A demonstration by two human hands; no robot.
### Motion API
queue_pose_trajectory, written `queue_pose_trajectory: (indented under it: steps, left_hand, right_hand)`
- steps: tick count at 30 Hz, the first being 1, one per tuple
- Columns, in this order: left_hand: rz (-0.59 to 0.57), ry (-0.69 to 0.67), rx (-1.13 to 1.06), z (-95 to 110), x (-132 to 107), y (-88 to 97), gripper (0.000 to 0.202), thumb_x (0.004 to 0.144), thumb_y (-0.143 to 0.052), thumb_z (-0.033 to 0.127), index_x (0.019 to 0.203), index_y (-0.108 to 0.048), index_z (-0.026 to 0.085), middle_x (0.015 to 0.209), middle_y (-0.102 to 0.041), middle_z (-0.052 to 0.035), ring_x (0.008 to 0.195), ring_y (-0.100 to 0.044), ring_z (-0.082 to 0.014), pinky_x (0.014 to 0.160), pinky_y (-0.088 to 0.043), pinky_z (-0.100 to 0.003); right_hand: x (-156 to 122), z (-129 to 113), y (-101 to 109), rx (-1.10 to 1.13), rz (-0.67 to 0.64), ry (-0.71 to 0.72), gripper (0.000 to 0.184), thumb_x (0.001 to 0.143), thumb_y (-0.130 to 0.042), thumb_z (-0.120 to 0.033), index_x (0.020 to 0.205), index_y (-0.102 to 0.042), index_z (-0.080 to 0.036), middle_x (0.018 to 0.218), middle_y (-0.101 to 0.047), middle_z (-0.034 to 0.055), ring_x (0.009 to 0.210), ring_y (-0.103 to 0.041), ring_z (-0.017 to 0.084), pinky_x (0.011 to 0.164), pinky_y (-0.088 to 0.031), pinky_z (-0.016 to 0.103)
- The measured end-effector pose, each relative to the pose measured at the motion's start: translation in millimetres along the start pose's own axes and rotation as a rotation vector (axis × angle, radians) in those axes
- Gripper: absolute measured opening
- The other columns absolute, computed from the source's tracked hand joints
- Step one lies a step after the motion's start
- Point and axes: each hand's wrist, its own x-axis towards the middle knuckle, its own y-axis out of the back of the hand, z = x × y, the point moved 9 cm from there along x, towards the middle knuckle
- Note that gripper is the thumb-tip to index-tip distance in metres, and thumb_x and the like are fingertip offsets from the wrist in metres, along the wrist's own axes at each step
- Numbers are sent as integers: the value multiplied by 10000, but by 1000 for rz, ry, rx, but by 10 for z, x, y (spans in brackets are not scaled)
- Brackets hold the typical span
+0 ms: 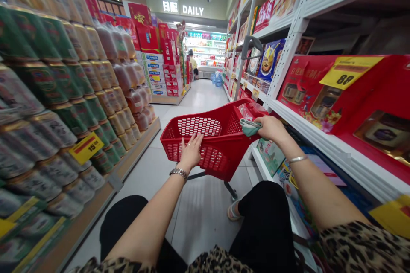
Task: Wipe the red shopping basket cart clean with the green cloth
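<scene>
Nearest the camera, below the red basket (221, 160), are the person's knees in black trousers, above the grey floor (192, 217).

The left hand (191, 151) lies open, fingers spread flat on the basket's near wall. A metal watch (178, 173) sits on its wrist.

The right hand (271, 128) is closed around a grey-green cloth (250, 127), which it holds against the basket's right rim. A bracelet (296, 159) sits on that wrist.

Left of the basket, stacked tins (64, 106) fill a shelf carrying a yellow price tag (86, 148) marked 15.

Right of the basket, white shelving (323, 138) carries red gift boxes (306, 89).

Beyond the basket, the aisle runs to a distant person (193, 63) under a sign reading DAILY (192, 10).
</scene>
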Motion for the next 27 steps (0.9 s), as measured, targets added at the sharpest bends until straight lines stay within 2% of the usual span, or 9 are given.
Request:
queue_pose_trajectory:
  steps: [4, 11, 14, 17, 20, 22, 24, 27]
  left_hand:
    - [-56, 32, 6, -39, 159, -112, 841, 772, -385, 30, 1577, -328, 266, 1630, -382, -89, 1528, -307, -267, 1210, -32, -715]
    - [-65, 43, 46, -174, 252, -70, 807, 807, -372, 34, 1569, -340, 299, 1619, -407, -94, 1518, -332, -261, 1214, 1, -703]
    - [-72, 57, 52, -253, 246, -15, 744, 840, -444, 111, 1556, -360, 297, 1616, -412, -107, 1511, -341, -285, 1211, -10, -707]
    - [-68, 93, 15, -345, 232, 59, 643, 884, -549, 300, 1514, -424, 283, 1598, -437, -125, 1499, -348, -319, 1204, -34, -714]
    - [-32, 183, -110, -458, 222, 158, 512, 912, -555, 481, 1382, -569, 279, 1536, -518, -119, 1444, -410, -320, 1212, -97, -680]
    - [-9, 234, -156, -509, 217, 215, 445, 923, -531, 538, 1256, -656, 271, 1451, -599, -112, 1371, -480, -311, 1215, -146, -647]
    - [10, 273, -163, -537, 208, 262, 409, 929, -518, 557, 1142, -705, 262, 1354, -665, -107, 1305, -526, -314, 1201, -169, -655]
    - [47, 333, -177, -573, 179, 312, 383, 939, -514, 550, 1010, -735, 246, 1223, -721, -109, 1227, -564, -322, 1170, -160, -702]
  right_hand:
    - [42, -1, 6, 55, -44, -7, 373, 769, -604, -164, 1084, -770, -273, 1012, -784, 57, 956, -700, 223, 697, -439, 245]
    - [-72, -169, 41, 25, -13, 34, 375, 785, -591, -155, 1098, -765, -265, 1025, -758, 74, 913, -675, 226, 697, -412, 269]
    - [-199, -343, 52, -1, 86, 94, 357, 811, -574, -146, 1098, -760, -248, 1006, -725, 101, 891, -640, 234, 721, -397, 299]
    - [-406, -554, 30, -32, 300, 157, 345, 880, -505, -129, 1108, -750, -215, 966, -691, 143, 890, -581, 262, 766, -375, 356]
    - [-644, -711, -138, 1, 482, 214, 409, 966, -394, -159, 1210, -717, -216, 980, -685, 166, 880, -527, 277, 799, -355, 413]
    - [-780, -776, -308, 50, 556, 271, 437, 986, -363, -183, 1274, -689, -233, 1089, -691, 182, 879, -513, 279, 808, -353, 444]
    - [-881, -814, -492, 89, 588, 324, 446, 989, -366, -194, 1306, -672, -265, 1205, -679, 179, 896, -517, 277, 814, -354, 458]
    - [-984, -849, -758, 107, 595, 366, 431, 984, -402, -181, 1281, -687, -309, 1217, -686, 153, 903, -532, 268, 826, -349, 453]
